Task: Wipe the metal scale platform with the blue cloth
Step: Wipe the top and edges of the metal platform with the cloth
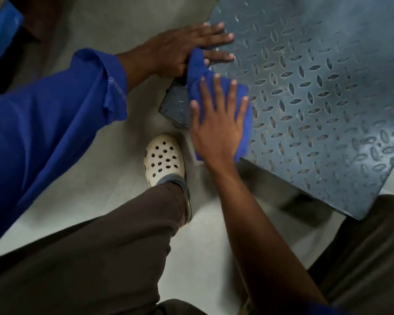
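Right grip flat, pressing blue cloth; left grip flat on metal scale platform. Suggest even, overlapping strokes.

I lose the metal scale platform past the far and right picture edges. My right hand covers most of the blue cloth, whose far end hides part of my left hand.

Right hand is pressing flat, fingers spread, on the blue cloth at the metal scale platform corner. Left hand, in a blue sleeve, is lying flat on the platform edge, touching the cloth's upper end. 1 white clog is standing on the floor just beside.
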The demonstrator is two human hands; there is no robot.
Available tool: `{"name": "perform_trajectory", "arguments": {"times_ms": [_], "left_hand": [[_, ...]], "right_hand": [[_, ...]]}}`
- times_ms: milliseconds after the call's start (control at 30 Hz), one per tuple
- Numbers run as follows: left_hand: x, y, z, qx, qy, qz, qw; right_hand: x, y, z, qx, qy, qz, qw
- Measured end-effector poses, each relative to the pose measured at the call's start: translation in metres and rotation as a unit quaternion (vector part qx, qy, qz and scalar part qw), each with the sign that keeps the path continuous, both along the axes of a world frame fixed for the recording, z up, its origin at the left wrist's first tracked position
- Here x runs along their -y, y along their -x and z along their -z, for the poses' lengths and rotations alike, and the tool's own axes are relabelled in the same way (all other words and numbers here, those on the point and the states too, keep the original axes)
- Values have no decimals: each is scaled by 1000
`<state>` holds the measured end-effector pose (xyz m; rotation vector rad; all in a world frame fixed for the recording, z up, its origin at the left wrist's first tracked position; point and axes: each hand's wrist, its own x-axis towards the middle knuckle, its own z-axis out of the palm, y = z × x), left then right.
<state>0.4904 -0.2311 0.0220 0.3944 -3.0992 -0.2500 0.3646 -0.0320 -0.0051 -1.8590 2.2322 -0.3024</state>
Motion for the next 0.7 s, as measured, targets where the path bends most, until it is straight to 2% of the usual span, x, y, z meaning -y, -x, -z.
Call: {"name": "perform_trajectory", "arguments": {"times_ms": [100, 200, 300, 333, 433, 567, 633, 700], "left_hand": [[0, -3, -1, 2, 9, 3, 1000], [-1, -4, -3, -1, 13, -5, 1000], [0, -4, 0, -3, 22, -6, 1000], [2, -4, 1, -4, 25, 2, 1000], [6, -6, 4, -7, 28, 13, 1000], [4, -8, 1, -6, 33, 4, 999], [1, -9, -1, -9, 32, -5, 999], [1, -9, 0, -13, 30, -5, 999]], "right_hand": [[-30, -17, -1, 10, 3, -60, 998], [-72, 20, -2, -5, -22, 31, 999], [-59, 32, -3, -16, -16, 123, 992], [-43, 21, -3, -13, -12, 111, 994], [-2, -27, 2, 5, 10, -20, 1000], [-26, -40, 6, 25, 28, -112, 993], [-51, -15, 4, 12, 12, -125, 992], [-69, 18, 4, -11, -8, -69, 997]]}}
